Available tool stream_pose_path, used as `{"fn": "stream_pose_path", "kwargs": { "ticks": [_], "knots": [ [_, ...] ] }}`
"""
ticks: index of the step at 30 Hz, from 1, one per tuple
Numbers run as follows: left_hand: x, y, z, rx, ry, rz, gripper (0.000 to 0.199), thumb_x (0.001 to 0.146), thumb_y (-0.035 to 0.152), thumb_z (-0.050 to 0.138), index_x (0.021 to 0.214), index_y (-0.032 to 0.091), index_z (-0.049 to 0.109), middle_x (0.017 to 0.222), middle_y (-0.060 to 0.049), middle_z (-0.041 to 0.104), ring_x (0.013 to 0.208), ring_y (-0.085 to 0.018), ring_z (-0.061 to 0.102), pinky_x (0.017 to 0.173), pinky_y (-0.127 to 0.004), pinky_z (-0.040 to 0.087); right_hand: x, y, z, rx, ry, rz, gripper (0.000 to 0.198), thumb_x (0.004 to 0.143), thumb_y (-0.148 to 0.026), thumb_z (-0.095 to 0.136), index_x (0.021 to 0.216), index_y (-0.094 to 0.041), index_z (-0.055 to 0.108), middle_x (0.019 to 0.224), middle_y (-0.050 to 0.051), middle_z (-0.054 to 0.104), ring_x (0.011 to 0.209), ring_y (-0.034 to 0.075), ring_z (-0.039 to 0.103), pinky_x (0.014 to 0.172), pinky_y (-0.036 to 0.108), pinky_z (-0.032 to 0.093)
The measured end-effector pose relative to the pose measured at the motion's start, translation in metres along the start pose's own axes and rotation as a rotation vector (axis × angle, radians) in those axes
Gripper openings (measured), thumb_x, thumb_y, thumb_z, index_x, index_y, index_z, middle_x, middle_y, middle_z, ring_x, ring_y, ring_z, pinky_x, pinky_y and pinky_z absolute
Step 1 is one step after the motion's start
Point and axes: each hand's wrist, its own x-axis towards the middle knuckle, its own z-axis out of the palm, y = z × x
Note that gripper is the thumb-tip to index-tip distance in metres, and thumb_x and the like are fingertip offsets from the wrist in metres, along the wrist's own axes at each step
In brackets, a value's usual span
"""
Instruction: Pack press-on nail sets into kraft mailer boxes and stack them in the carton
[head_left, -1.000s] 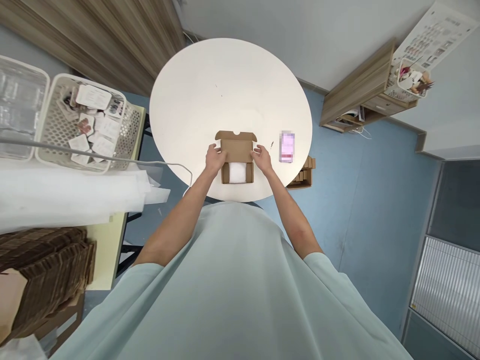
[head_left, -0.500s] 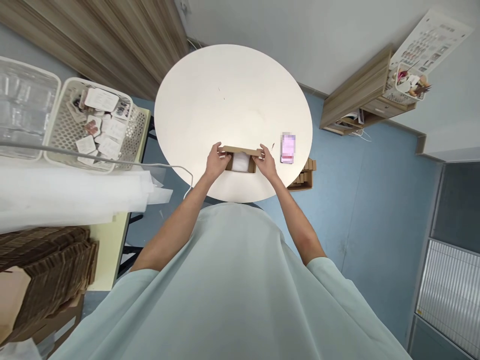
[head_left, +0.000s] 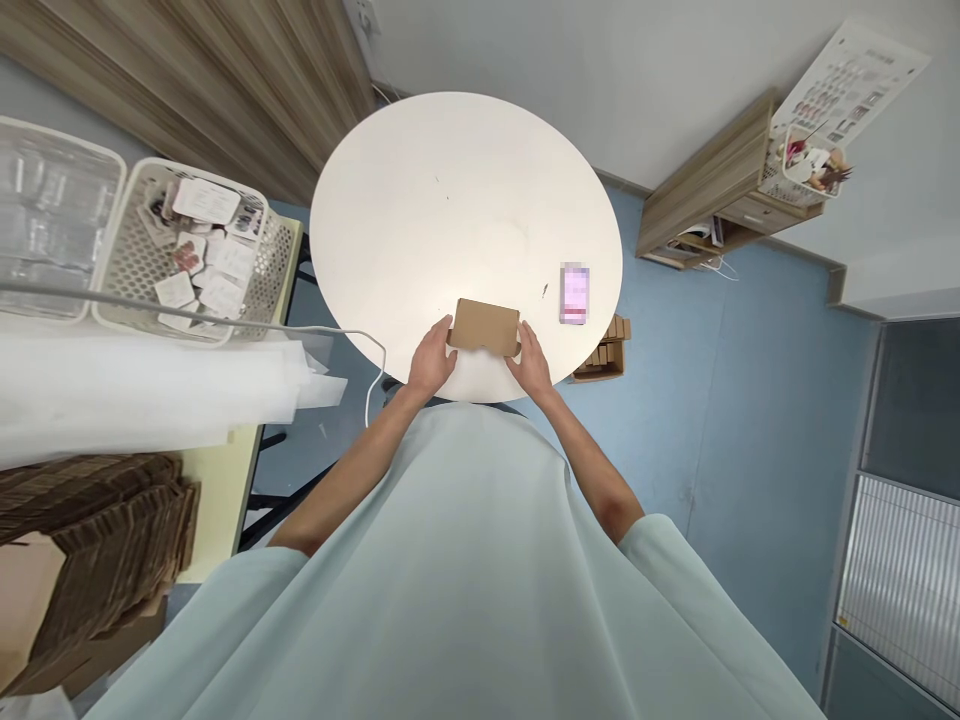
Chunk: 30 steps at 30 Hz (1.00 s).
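A small brown cardboard box (head_left: 485, 326) lies near the front edge of the round white table (head_left: 465, 190). Its lid is folded over the top, so the inside is hidden; small flaps stick out at the near corners. My left hand (head_left: 433, 358) grips the box's left end, thumb at the near corner. On the opposite end, my right hand (head_left: 532, 362) holds the box, its thumb by the near right flap. To the right on the table lies a phone (head_left: 575, 294) with a blurred pinkish screen.
At the left, a side table carries a white basket (head_left: 124, 270) of small cards, white foam sheets (head_left: 150, 385) and stacked flat cardboard (head_left: 112, 540). A cable (head_left: 330, 329) runs across there. An open carton (head_left: 609, 362) of small boxes stands below the table's right edge.
The lid has come down toward me over the white item that showed inside the box. Both hands have moved from the lid's corners to the box's near sides.
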Motion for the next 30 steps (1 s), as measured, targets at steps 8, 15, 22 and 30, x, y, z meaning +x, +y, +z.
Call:
{"fn": "stream_pose_path", "kwargs": {
  "ticks": [8,15,22,30],
  "knots": [
    [-0.009,0.003,-0.004,0.065,-0.036,-0.009,0.057,0.102,0.022,0.050,0.158,0.020,0.062,0.154,-0.013,0.071,0.136,-0.037,0.069,0.115,-0.050,0.054,-0.023,-0.010,-0.001,-0.106,-0.014,0.110,0.048,0.109,-0.023,0.046,0.156,-0.022,0.058,0.143,0.013,0.075,0.128,0.032,0.072,0.108,0.046,0.059],
    [-0.007,-0.008,0.006,0.124,-0.175,-0.159,0.041,0.098,0.025,0.055,0.132,0.022,0.078,0.111,-0.014,0.084,0.103,-0.039,0.077,0.093,-0.045,0.056,-0.020,-0.013,0.004,-0.156,-0.158,0.255,0.034,0.107,-0.023,0.053,0.134,-0.028,0.072,0.115,0.009,0.083,0.110,0.034,0.077,0.094,0.042,0.058],
    [-0.007,-0.012,0.020,-0.004,-0.122,-0.248,0.038,0.096,0.032,0.060,0.128,0.022,0.078,0.112,-0.011,0.084,0.104,-0.033,0.075,0.092,-0.039,0.055,-0.018,-0.006,0.014,0.027,-0.130,0.255,0.031,0.101,-0.026,0.060,0.129,-0.029,0.074,0.125,0.004,0.084,0.121,0.030,0.077,0.097,0.037,0.060],
    [-0.004,-0.015,0.027,-0.045,-0.067,-0.287,0.041,0.099,0.023,0.050,0.129,0.021,0.078,0.125,-0.012,0.084,0.119,-0.034,0.075,0.103,-0.042,0.056,-0.013,0.000,0.019,0.144,-0.074,0.321,0.037,0.103,-0.018,0.048,0.118,-0.024,0.081,0.123,0.006,0.086,0.116,0.026,0.080,0.105,0.036,0.058]
  ]
}}
